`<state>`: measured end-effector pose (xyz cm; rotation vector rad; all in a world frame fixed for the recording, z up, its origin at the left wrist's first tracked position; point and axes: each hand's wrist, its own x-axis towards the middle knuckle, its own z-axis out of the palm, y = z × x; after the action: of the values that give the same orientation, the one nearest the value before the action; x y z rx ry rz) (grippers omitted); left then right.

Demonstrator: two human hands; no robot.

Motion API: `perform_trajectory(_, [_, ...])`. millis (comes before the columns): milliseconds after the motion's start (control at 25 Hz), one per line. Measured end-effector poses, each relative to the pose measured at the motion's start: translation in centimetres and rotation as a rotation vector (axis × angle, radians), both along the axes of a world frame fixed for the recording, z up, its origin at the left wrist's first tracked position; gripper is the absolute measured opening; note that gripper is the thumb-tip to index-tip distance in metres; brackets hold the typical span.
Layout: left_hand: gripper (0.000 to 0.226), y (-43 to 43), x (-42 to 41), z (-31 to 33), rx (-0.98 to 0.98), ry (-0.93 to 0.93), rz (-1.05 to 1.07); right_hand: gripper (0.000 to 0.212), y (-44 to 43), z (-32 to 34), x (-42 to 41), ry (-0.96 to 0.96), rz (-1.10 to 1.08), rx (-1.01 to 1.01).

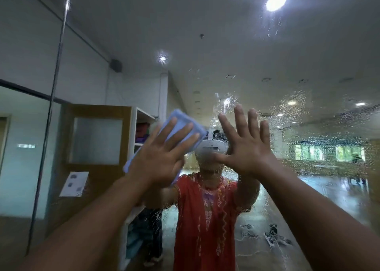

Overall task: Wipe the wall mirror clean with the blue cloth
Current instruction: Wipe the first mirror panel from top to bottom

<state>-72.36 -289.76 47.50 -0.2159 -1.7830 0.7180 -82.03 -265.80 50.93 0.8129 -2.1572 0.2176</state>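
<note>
The wall mirror [308,44] fills the view, and spray droplets speckle its right and centre. My left hand [162,153] presses the folded blue cloth [183,122] flat against the glass, fingers straight and pointing up to the right. Its palm covers most of the cloth. My right hand [246,145] lies flat on the mirror just to the right, fingers spread and upright, holding nothing. Behind both hands the mirror shows my reflection in a red garment.
A vertical seam [55,86] runs down the mirror at the left. The reflection shows a wooden door [96,141] with a paper notice, white shelves, ceiling lights and a wide hall floor at the right.
</note>
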Motion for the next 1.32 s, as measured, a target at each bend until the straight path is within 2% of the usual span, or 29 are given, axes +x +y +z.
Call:
perform_trajectory(120, [0.069, -5.5, 3.2, -2.0, -0.012, -0.019, 0.061, 0.104, 0.0, -0.3, -0.5, 0.026, 0.003, -0.007])
perform_trajectory(280, [0.067, -6.5, 4.3, 3.7, 0.426, 0.094, 0.019, 0.105, -0.1, -0.5, -1.0, 0.057, 0.014, -0.024])
perform_trajectory(400, [0.064, -2.2, 1.8, 10.2, 0.579, 0.22, -0.009, 0.104, -0.1, -0.5, -1.1, 0.061, 0.005, -0.029])
perform_trajectory(480, [0.063, 1.4, -0.4, 12.5, 0.568, 0.218, -0.027, 0.103, -0.2, -0.6, -1.0, 0.068, -0.002, -0.033])
perform_trajectory(560, [0.063, 4.3, -2.1, 11.9, 0.477, 0.194, -0.046, 0.103, -0.2, -0.6, -1.0, 0.07, 0.003, -0.04])
perform_trajectory(720, [0.065, 5.2, -2.9, 4.4, 0.279, 0.117, -0.059, 0.104, -0.2, -0.6, -1.2, 0.068, 0.009, -0.042])
perform_trajectory(880, [0.065, -1.0, 0.3, -1.9, 0.125, 0.038, -0.006, 0.106, -0.1, -0.6, -1.3, 0.084, 0.012, -0.049])
perform_trajectory(1000, [0.071, -6.1, 3.2, -1.8, 0.287, -0.007, -0.005, 0.108, -0.2, -0.7, -1.3, 0.092, 0.018, -0.061])
perform_trajectory(1160, [0.064, -5.5, 3.2, 4.1, 0.65, 0.196, -0.026, 0.106, -0.5, -0.8, -1.1, 0.117, 0.005, -0.07])
perform_trajectory(1320, [0.062, 0.2, 0.3, 8.7, 0.702, 0.267, -0.068, 0.105, -0.4, -0.6, -1.0, 0.104, 0.016, -0.055])
